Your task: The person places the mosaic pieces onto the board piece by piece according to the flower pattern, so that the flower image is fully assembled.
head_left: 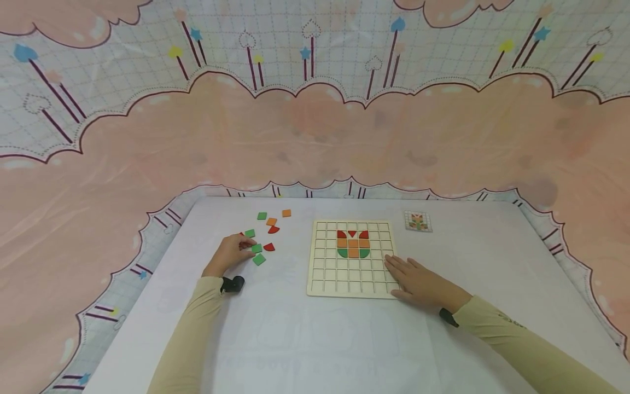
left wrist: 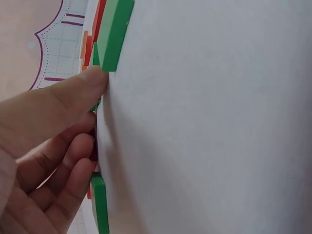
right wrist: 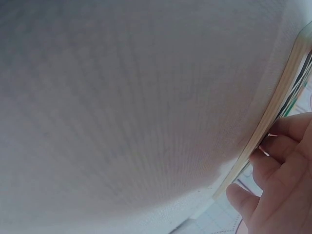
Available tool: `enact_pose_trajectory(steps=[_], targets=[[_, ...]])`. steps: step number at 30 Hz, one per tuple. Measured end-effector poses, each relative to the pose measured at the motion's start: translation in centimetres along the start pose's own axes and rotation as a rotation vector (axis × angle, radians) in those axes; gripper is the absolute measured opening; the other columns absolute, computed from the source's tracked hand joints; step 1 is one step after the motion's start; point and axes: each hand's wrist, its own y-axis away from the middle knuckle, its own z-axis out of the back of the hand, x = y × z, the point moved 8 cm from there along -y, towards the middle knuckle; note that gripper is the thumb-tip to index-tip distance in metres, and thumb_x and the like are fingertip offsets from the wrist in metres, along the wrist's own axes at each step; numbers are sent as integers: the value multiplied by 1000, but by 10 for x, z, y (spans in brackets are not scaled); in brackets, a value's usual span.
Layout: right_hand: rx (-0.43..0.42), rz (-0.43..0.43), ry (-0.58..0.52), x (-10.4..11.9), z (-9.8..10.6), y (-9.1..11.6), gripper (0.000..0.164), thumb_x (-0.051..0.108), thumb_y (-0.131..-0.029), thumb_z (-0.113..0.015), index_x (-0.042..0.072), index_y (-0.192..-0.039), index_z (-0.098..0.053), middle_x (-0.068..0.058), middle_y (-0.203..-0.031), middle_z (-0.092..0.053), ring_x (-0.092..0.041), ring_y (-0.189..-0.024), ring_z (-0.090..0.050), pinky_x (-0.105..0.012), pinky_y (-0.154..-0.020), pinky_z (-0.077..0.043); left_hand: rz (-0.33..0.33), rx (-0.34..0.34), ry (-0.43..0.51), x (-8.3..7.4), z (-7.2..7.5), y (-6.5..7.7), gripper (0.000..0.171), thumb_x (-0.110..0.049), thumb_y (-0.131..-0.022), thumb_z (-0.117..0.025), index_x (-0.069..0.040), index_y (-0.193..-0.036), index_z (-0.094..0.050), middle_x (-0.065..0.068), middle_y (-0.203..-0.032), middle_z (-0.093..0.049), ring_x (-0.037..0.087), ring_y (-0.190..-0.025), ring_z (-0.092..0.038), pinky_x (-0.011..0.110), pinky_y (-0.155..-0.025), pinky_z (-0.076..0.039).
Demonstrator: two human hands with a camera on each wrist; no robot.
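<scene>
Slantwise, right hand [head_left: 425, 285] touches board [head_left: 336, 275].

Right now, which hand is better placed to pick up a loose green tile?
Probably the left hand: its fingertips are right beside the loose green tiles. The right hand is at the grid board's right edge, with the board between.

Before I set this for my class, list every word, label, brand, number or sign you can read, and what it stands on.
No text can be read.
Right sleeve: dark marks, too blurred to read.
White tablecloth: faint marks, too faint to read.
Small card: coloured picture on a grid; any print too small to read.
Board: no writing visible.
</scene>
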Motion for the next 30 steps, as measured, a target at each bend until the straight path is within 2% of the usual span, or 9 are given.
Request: enact_pose_trajectory(steps=[7, 13, 20, 28, 30], targets=[[0, 1, -4, 1, 2, -1, 69, 43, -96, -45, 0, -147, -25, -14, -155, -23, -31, -143, -22, -52, -114, -22, 26, -14, 22, -9, 2, -1, 28, -9, -83, -70, 0, -110, -67, 17, -105, -66, 27, -95, -58, 41, -88, -49], [1, -3, -2, -1, 3, -1, 69, 43, -96, -45, 0, -147, -25, -14, -155, -24, -31, -143, -22, -52, -114, -22, 31, -24, 76, -31, 4, -4, 29, -12, -85, -68, -1, -112, -66, 18, -111, -64, 29, -99, -57, 42, -90, -48], [12, -16, -7, -2, 2, -2, 70, 44, -96, -46, 1, -147, -25, -14, -155, -23, -31, -143, -22, -52, -114, -21, -51, -29, 130, -71, -6, -7, 29, -11, -83, -70, -4, -112, -67, 14, -111, -66, 29, -101, -59, 41, -91, -49], [3, -3, -20, 0, 1, -1, 69, 41, -96, -47, -1, -146, -26, -16, -155, -24, -32, -143, -24, -52, -114, -22, -155, -33, 182, -123, -31, -9, 29, -11, -80, -74, -7, -108, -69, 9, -108, -69, 23, -98, -61, 37, -90, -51], [0, -3, -19, 0, 1, -1, 69, 41, -96, -47, -1, -146, -26, -16, -154, -24, -32, -143, -24, -51, -114, -22, -163, -25, 197, -133, -38, -10, 29, -12, -79, -74, -8, -108, -69, 7, -107, -69, 22, -97, -62, 36, -90, -51]])
